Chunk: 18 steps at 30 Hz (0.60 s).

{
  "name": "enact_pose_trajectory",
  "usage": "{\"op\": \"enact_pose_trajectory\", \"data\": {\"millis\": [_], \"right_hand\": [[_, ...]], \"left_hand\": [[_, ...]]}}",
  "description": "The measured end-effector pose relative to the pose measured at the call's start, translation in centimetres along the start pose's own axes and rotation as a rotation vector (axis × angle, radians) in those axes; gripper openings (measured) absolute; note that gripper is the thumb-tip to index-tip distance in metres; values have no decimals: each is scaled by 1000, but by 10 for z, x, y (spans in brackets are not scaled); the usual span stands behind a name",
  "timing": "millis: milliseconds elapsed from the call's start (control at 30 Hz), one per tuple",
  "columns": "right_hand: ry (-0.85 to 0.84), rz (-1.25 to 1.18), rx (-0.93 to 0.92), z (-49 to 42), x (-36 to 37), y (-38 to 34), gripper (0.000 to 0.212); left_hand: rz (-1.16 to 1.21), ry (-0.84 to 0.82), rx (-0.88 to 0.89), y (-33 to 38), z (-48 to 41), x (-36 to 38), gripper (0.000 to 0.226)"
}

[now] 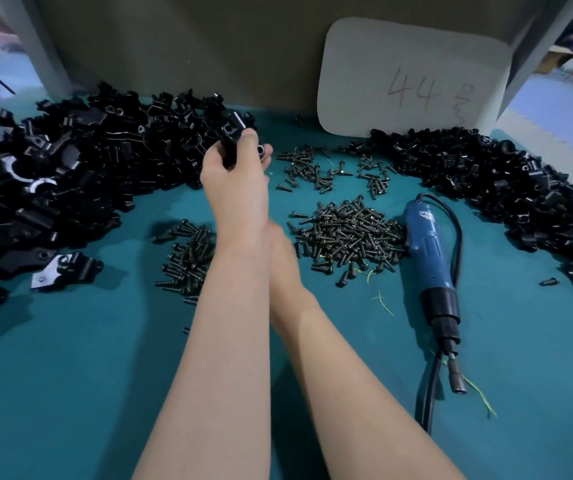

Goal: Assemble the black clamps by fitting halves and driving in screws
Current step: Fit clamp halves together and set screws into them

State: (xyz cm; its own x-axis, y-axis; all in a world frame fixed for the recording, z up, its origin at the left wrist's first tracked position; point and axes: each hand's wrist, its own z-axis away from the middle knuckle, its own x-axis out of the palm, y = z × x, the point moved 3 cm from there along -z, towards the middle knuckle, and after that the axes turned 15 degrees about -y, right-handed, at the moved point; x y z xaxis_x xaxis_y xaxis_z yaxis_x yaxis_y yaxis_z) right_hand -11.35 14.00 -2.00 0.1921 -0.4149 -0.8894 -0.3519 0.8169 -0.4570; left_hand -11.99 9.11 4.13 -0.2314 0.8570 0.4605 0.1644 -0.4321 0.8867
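Surface: teal table (70, 375) carrying every part and tool.
Room: grey board (209, 46) standing along the far edge of the table; blurred bright space showing past the grey posts at both sides.
Writing: pale card (413, 46) leaning against the grey board, showing "44" in red handwriting; darker marks beside it staying unreadable.
Tool label: blue electric screwdriver (430, 258) lying near the right side with its tip pointing toward the near edge, carrying a small label too blurred to read.
Clamp: black clamp (231, 133) being held above the table, just beside the left pile (70, 161) of black halves.
Left hand (233, 168): curling its fingers round the clamp, pinching it.
Right hand: lying hidden under the left forearm; grip impossible to tell.
Right pile (503, 188): more black parts spreading along the right side.
Screws: big heap (351, 233) touching the screwdriver; smaller heap (188, 258) lying left of the arms; loose screws (309, 164) scattering beyond the big heap.
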Motion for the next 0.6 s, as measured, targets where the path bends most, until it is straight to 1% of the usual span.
{"op": "enact_pose_trajectory", "data": {"millis": [67, 100, 133, 200, 300, 333, 433, 533, 600], "right_hand": [[70, 136, 94, 2, -8, 9, 27], [66, 220, 148, 3, -10, 18, 28], [40, 249, 224, 5, -12, 26, 28], [-1, 219, 245, 9, -12, 29, 25], [19, 180, 190, 12, -6, 28, 20], [42, 142, 189, 15, -7, 31, 19], [170, -101, 222, 28, -14, 43, 16], [335, -367, 190, 46, -24, 53, 14], [370, -526, 178, 56, -30, 58, 11]], "left_hand": [[23, 8, -10, -1, 1, -1, 7], [28, 12, -16, -3, 2, -1, 6], [38, 9, -28, -5, 3, -1, 6], [87, -18, -68, -11, 8, 2, 4], [121, -53, -132, -25, 18, 6, 3], [109, -57, -141, -30, 22, 6, 3], [36, -49, -133, -43, 34, 2, 6], [-138, -49, -92, -54, 48, -4, 7], [-281, -72, -59, -59, 58, -9, 8]]}}
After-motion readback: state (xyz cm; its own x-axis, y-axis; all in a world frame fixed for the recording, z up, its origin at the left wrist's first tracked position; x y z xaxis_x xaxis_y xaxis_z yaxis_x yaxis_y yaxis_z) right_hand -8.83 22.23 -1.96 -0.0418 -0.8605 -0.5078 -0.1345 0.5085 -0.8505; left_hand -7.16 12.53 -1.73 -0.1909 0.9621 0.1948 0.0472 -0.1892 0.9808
